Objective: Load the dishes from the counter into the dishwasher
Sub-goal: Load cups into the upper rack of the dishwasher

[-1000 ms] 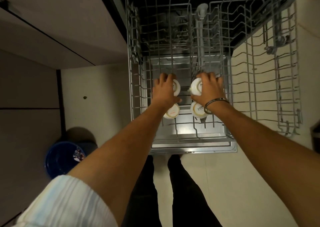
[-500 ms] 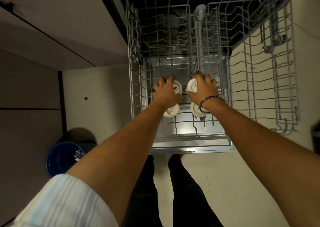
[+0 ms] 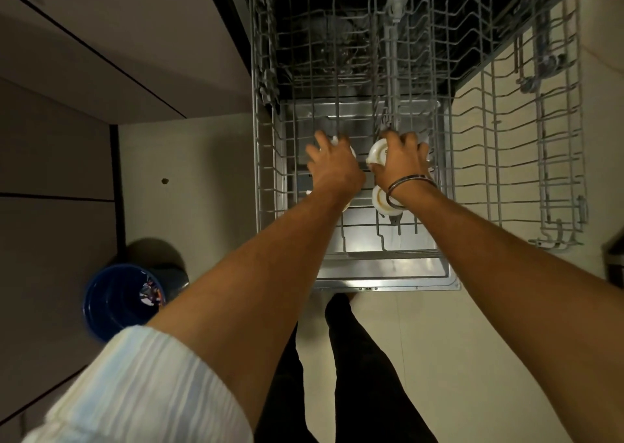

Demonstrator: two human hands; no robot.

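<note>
Two white cups, lower rack [image 3: 266, 158] of the dishwasher: your left hand [image 3: 332, 169] grips the left cup [image 3: 351, 150], your right hand [image 3: 401, 160] the right cup [image 3: 378, 153], fingers curled over each from above, cups directly beneath your palms, side by side, equally near.

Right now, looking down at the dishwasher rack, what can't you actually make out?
Head view only:
- Cup under the left hand: almost wholly covered by the hand.
- Print on the right hand's cup: fingers cover it.
- Nearer cup: wrist and bangle overlap it.
- Dishwasher interior: too dark.
</note>
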